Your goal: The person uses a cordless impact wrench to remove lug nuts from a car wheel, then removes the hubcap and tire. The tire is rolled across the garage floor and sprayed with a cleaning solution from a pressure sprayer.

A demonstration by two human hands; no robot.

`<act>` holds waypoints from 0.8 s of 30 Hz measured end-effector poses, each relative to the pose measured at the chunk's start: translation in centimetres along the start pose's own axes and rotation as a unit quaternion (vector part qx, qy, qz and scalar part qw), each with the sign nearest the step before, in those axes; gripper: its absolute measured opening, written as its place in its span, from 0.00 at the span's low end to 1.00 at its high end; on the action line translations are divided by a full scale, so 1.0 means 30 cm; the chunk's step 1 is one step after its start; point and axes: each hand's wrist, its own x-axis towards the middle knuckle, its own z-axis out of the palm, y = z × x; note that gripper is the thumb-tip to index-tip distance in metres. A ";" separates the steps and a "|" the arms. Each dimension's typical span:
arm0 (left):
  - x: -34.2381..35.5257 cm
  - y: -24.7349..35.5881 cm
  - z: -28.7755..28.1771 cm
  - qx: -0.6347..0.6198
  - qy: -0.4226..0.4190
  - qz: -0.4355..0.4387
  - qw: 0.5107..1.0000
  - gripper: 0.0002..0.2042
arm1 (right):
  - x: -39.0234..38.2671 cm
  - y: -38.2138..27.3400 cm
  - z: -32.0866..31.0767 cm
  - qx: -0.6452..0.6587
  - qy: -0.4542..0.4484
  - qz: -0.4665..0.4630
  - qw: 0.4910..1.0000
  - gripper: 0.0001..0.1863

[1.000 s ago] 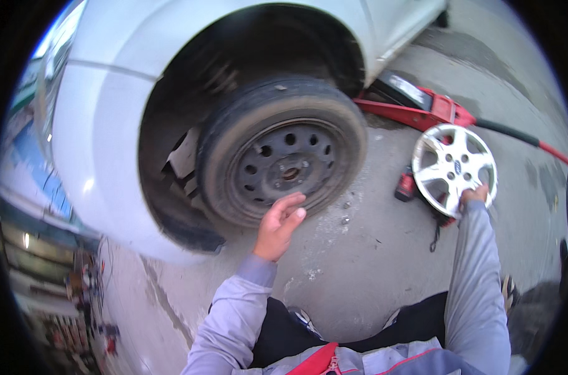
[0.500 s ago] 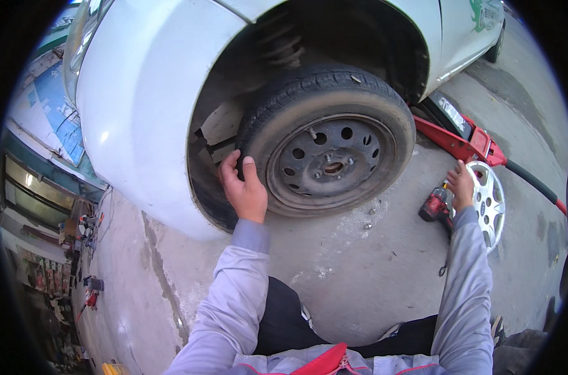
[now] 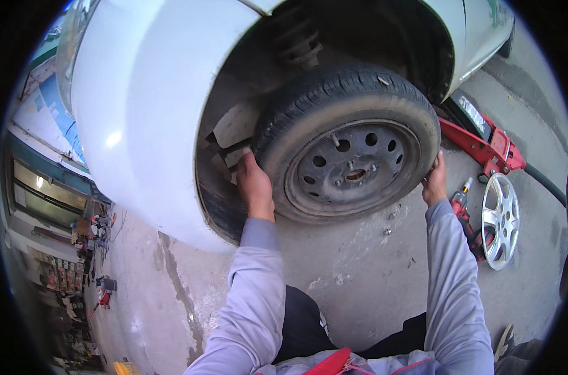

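A tyre (image 3: pixel 334 84) on a dark steel rim (image 3: pixel 358 175) sits in the wheel arch of a white car (image 3: pixel 134 112). My left hand (image 3: pixel 254 184) grips the tyre's left side, fingers partly hidden behind it. My right hand (image 3: pixel 433 178) has its fingers wrapped on the tyre's lower right edge. To the right, a silver wheel cover (image 3: pixel 501 222) rests beside a red-and-black impact wrench (image 3: pixel 465 222). Several small nuts (image 3: pixel 388 230) lie on the ground below the wheel.
A red floor jack (image 3: pixel 496 150) with a long dark handle stands under the car at right. At far left are a shop front (image 3: pixel 37 187) and clutter with red tools (image 3: pixel 101 294) along the concrete floor (image 3: pixel 184 275). A shoe (image 3: pixel 504 340) shows at lower right.
My right hand has let go of the wheel cover, now lying beside the wrench, and moved onto the tyre. My left hand has moved up from below the rim onto the tyre's left side.
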 end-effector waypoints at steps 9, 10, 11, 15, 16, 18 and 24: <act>-0.043 0.014 0.023 -0.001 0.026 -0.001 1.000 0.30 | -0.011 -0.017 0.047 0.102 -0.004 -0.013 0.995 0.38; -0.050 0.016 0.019 0.004 0.030 0.002 1.000 0.30 | -0.016 -0.020 0.046 0.112 -0.017 -0.013 0.994 0.37; -0.060 0.017 0.013 0.016 0.036 -0.012 0.999 0.30 | -0.021 -0.020 0.041 0.126 -0.026 -0.003 0.992 0.37; -0.160 0.013 -0.036 0.065 0.038 0.027 0.997 0.30 | -0.042 0.010 -0.009 0.119 -0.033 -0.001 0.992 0.37; -0.198 0.016 -0.053 0.093 0.036 0.042 0.994 0.31 | -0.049 0.028 -0.030 0.118 -0.018 -0.014 0.993 0.38; -0.280 0.025 -0.079 0.142 0.036 0.078 0.986 0.32 | -0.060 0.056 -0.084 0.113 0.010 -0.022 0.993 0.39; -0.552 0.041 -0.119 0.173 -0.033 0.229 0.957 0.34 | -0.133 0.120 -0.269 0.129 0.088 0.017 0.988 0.42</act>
